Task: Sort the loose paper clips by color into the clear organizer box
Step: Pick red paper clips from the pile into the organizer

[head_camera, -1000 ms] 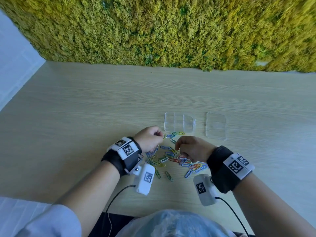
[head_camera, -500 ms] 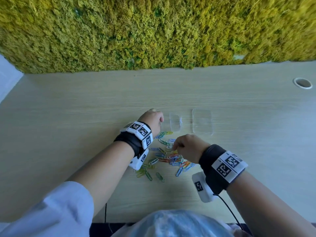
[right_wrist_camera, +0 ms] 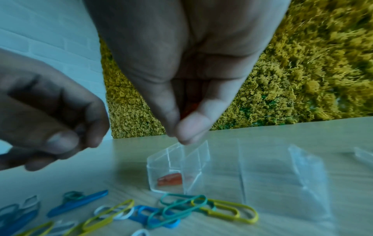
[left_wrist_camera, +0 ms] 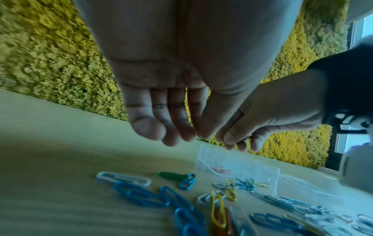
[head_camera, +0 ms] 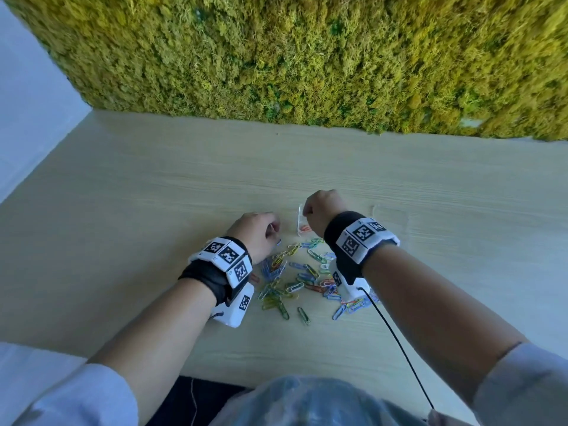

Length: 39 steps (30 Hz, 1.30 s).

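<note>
The clear organizer box (head_camera: 300, 219) (right_wrist_camera: 171, 161) (left_wrist_camera: 242, 162) sits on the wooden table (head_camera: 153, 210) just beyond the pile of coloured paper clips (head_camera: 295, 278) (right_wrist_camera: 181, 207) (left_wrist_camera: 161, 199). Red clips (head_camera: 305, 228) (right_wrist_camera: 170, 179) lie in its near left compartment. My right hand (head_camera: 319, 210) (right_wrist_camera: 179, 132) (left_wrist_camera: 236, 138) hovers over the box and pinches a red clip (right_wrist_camera: 190, 106) between thumb and forefinger. My left hand (head_camera: 261, 232) (left_wrist_camera: 171, 135) (right_wrist_camera: 60, 135) hangs above the pile's far left edge, fingers loosely curled, nothing visible in it.
A flat clear lid (head_camera: 390, 219) (right_wrist_camera: 282, 175) lies to the right of the box. A moss wall (head_camera: 307, 56) runs along the table's far edge. A black cable (head_camera: 399, 342) trails from my right wrist toward my body.
My right hand has lifted from the pile to above the box with a red clip. My left hand has drawn back from the box to the pile's left edge.
</note>
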Each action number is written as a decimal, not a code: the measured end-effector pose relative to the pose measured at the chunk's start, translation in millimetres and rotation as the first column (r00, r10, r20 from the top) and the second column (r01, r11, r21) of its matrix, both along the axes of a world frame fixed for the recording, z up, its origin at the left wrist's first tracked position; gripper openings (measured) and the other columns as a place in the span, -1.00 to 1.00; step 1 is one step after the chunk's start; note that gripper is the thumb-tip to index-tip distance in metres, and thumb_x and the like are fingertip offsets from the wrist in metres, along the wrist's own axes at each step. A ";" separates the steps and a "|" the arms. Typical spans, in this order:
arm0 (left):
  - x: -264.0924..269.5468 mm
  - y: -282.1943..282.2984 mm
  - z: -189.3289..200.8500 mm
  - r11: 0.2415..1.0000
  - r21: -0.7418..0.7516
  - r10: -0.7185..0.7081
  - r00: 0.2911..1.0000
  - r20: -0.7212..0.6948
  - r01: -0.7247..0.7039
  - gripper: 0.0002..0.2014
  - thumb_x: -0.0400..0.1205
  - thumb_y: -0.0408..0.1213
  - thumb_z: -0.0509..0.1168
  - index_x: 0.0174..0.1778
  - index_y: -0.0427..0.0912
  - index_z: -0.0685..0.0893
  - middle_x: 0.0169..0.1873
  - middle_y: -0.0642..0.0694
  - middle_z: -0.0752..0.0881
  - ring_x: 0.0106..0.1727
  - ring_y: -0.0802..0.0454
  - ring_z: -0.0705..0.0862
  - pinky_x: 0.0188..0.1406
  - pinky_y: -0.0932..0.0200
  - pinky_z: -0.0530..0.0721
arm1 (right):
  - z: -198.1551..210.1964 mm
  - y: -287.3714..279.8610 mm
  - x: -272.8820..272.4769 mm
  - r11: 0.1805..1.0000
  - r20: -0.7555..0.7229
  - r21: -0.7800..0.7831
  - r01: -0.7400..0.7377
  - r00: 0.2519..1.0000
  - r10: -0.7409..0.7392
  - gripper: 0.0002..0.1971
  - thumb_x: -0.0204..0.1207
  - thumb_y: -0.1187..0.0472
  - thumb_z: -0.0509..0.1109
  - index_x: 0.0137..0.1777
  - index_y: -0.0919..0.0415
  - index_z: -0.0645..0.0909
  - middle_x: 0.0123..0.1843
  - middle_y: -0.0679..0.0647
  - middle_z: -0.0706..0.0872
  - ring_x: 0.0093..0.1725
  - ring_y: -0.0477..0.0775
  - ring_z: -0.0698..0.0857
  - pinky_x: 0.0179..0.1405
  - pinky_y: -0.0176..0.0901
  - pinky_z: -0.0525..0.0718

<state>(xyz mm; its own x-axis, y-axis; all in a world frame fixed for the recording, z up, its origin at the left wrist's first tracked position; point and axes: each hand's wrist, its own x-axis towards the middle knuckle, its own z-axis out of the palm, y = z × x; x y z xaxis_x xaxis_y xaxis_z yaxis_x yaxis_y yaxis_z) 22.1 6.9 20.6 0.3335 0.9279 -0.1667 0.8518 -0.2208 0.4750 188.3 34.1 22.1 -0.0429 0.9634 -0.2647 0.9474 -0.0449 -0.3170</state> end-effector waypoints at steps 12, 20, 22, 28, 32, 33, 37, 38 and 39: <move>5.1 -6.6 -5.2 0.997 -0.076 -0.026 0.997 -0.070 0.021 -0.88 0.58 -0.27 0.28 -0.14 -0.11 0.74 -0.12 -0.04 0.75 -0.11 -0.01 0.68 -0.11 0.19 0.65 | -12.1 -19.1 7.9 1.000 -0.004 0.024 0.006 1.000 -0.006 -0.77 0.49 0.33 0.26 -0.14 0.13 0.75 -0.02 0.13 0.79 -0.05 0.18 0.75 -0.03 -0.04 0.76; 15.3 -0.2 -6.6 0.992 -0.121 -0.046 0.978 -0.205 0.021 -0.86 0.55 -0.21 0.29 -0.08 -0.09 0.74 -0.06 -0.09 0.75 -0.03 -0.11 0.69 0.00 0.04 0.72 | -25.8 -42.7 6.8 0.995 0.109 -0.081 -0.057 0.992 0.066 -0.82 0.53 0.27 0.31 0.00 0.21 0.73 -0.02 0.13 0.78 -0.03 0.17 0.74 -0.13 -0.13 0.74; 12.6 -0.2 -6.5 0.991 -0.133 -0.041 0.976 -0.215 0.013 -0.87 0.55 -0.20 0.30 -0.09 -0.07 0.74 -0.06 -0.07 0.75 -0.04 -0.10 0.69 0.00 0.05 0.71 | -26.8 -44.7 4.4 0.992 0.138 -0.094 -0.081 0.986 0.094 -0.82 0.54 0.27 0.32 0.05 0.21 0.73 0.01 0.12 0.77 -0.01 0.16 0.73 -0.15 -0.14 0.72; -2.3 -1.5 -2.3 0.985 -0.170 -0.040 0.979 -0.198 0.006 -0.91 0.57 -0.22 0.32 -0.19 -0.05 0.74 -0.11 -0.05 0.76 -0.05 -0.05 0.69 -0.05 0.15 0.65 | -21.8 -49.6 3.7 0.988 0.138 -0.117 -0.098 0.984 0.114 -0.78 0.54 0.29 0.25 0.04 0.18 0.72 0.00 0.12 0.76 -0.05 0.17 0.73 -0.14 -0.10 0.74; -17.8 -6.9 0.1 0.988 -0.147 0.024 0.980 -0.198 -0.054 -0.90 0.56 -0.28 0.32 -0.21 -0.05 0.74 -0.22 0.03 0.66 -0.10 -0.01 0.66 -0.13 0.22 0.57 | -14.2 -54.5 8.0 0.991 -0.029 -0.124 -0.047 0.999 0.044 -0.77 0.53 0.26 0.28 0.02 0.07 0.75 0.05 0.04 0.76 0.01 0.11 0.74 0.04 -0.05 0.76; -22.7 -9.2 -0.2 0.987 -0.139 0.046 0.979 -0.200 -0.075 -0.90 0.56 -0.30 0.32 -0.19 -0.04 0.73 -0.22 0.04 0.64 -0.12 -0.01 0.64 -0.14 0.23 0.55 | -11.3 -56.2 9.3 0.992 -0.094 -0.119 -0.032 0.995 0.020 -0.77 0.52 0.28 0.29 0.02 0.06 0.76 0.02 0.02 0.76 0.00 0.09 0.73 0.05 -0.08 0.75; -43.1 -16.5 -3.4 0.983 -0.102 0.131 0.970 -0.205 -0.154 -0.78 0.54 -0.44 0.25 -0.02 -0.08 0.71 -0.07 -0.02 0.62 -0.03 -0.03 0.61 -0.13 0.26 0.48 | -5.3 -64.5 13.7 0.940 -0.564 -0.320 0.115 0.775 -0.287 -0.76 0.53 0.42 0.24 -0.18 0.15 0.70 -0.29 0.09 0.67 -0.34 0.04 0.68 -0.22 -0.16 0.80; -47.7 -18.2 -4.3 0.981 -0.101 0.143 0.969 -0.204 -0.166 -0.76 0.54 -0.46 0.24 -0.01 -0.09 0.71 -0.05 -0.03 0.63 -0.04 -0.02 0.61 -0.12 0.27 0.48 | -4.7 -66.3 13.4 0.902 -0.667 -0.412 0.128 0.632 -0.394 -0.74 0.54 0.45 0.21 -0.22 0.17 0.65 -0.34 0.10 0.61 -0.39 0.03 0.65 -0.30 -0.18 0.78; -51.5 -20.3 -5.1 0.980 -0.103 0.149 0.968 -0.202 -0.173 -0.75 0.54 -0.47 0.23 -0.02 -0.09 0.71 -0.06 -0.03 0.64 -0.07 0.01 0.60 -0.12 0.28 0.49 | -5.3 -67.8 13.0 0.871 -0.732 -0.475 0.126 0.493 -0.471 -0.74 0.55 0.47 0.18 -0.26 0.18 0.59 -0.38 0.10 0.53 -0.43 0.03 0.61 -0.38 -0.20 0.75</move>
